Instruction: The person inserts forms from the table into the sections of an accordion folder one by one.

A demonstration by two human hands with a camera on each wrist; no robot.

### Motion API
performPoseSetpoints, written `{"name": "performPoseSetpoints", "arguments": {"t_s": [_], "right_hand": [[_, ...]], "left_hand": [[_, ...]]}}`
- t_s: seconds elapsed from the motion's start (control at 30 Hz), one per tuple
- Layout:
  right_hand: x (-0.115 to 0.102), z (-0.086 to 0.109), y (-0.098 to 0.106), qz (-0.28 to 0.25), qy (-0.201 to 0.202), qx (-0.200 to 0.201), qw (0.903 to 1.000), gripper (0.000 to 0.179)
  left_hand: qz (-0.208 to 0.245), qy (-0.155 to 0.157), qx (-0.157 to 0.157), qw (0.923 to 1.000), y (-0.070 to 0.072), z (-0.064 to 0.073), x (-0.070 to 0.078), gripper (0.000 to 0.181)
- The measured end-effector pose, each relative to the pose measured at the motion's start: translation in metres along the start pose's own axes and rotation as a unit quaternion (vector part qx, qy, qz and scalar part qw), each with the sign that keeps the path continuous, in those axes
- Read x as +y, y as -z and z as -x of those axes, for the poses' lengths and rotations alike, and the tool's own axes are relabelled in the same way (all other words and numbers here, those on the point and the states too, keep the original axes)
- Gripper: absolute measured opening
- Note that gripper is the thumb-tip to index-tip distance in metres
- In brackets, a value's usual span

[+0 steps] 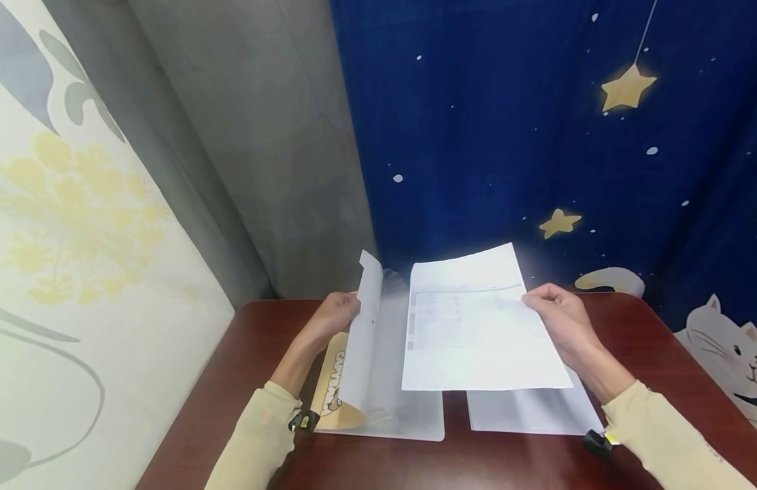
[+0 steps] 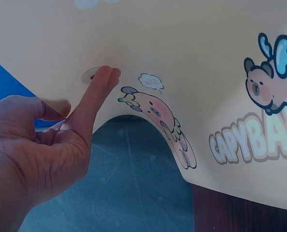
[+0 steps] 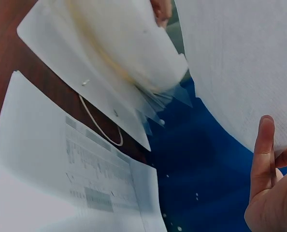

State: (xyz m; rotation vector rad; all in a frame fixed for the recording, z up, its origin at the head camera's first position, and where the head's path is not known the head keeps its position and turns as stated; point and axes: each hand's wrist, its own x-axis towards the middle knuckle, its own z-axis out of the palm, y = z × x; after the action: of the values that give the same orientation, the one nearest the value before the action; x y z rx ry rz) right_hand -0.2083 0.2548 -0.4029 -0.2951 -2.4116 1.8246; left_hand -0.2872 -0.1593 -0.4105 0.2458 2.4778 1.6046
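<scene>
My left hand (image 1: 337,314) pinches the edge of a folder's cover and holds it lifted. The outside of this cover (image 2: 196,58) is cream, with capybara drawings and lettering; its pale inner side curls over in the head view. Clear sleeves (image 3: 155,104) fan out inside the folder in the right wrist view. At the right, my right hand (image 1: 564,320) grips a printed sheet of paper (image 1: 476,340) by its right edge, thumb on the front. The sheet hangs above the table, tilted toward me, with a grey printed table on it.
A stack of printed paper (image 1: 531,412) lies on the dark red table (image 1: 384,466), right of the folder and partly under the raised sheet. A white elastic cord (image 3: 97,124) loops out from the folder's edge. A blue star-patterned curtain (image 1: 476,136) hangs behind the table.
</scene>
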Motion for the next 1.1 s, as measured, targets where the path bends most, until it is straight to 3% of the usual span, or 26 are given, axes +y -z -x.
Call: {"name": "performPoseSetpoints", "arguments": {"t_s": [0.17, 0.43, 0.77, 1.1], "right_hand": [[-0.004, 0.000, -0.017, 0.023, 0.015, 0.015, 0.9995, 0.025], [-0.013, 0.002, -0.035, 0.002, 0.049, 0.022, 0.9986, 0.023], [-0.017, 0.000, -0.054, -0.011, 0.040, 0.040, 0.9983, 0.024], [-0.018, -0.008, -0.055, -0.010, 0.025, 0.079, 0.9965, 0.023]], "left_hand": [[0.009, -0.003, -0.005, 0.9999, 0.001, 0.000, -0.001, 0.038], [0.012, -0.001, -0.001, 0.9999, 0.002, 0.001, 0.004, 0.033], [0.001, 0.004, 0.004, 1.0000, 0.001, 0.004, 0.006, 0.033], [0.001, 0.002, 0.012, 0.9999, -0.002, 0.002, 0.011, 0.026]]}}
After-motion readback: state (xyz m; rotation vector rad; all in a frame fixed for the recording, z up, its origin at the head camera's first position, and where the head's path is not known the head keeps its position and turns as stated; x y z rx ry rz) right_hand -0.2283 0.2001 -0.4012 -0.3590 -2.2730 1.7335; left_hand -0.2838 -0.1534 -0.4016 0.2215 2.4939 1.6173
